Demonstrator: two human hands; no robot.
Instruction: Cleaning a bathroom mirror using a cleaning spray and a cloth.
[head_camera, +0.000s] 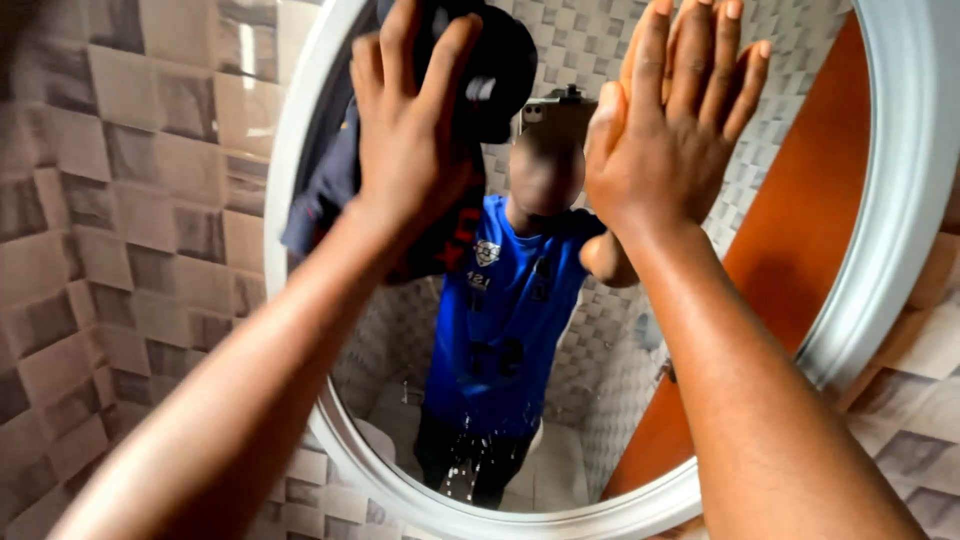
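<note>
Up high, left hand (410, 120) presses dark cloth (330, 190) on mirror (800, 200); right hand (670, 120) flat, open.

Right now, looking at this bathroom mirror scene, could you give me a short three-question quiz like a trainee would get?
1. True or false: the left hand presses a dark cloth against the mirror.
2. Which describes the right hand? A) clenched in a fist B) open, flat, fingers together C) gripping a sponge
3. What colour is the mirror's oval frame?

Key: 1 true; 2 B; 3 white.
</note>
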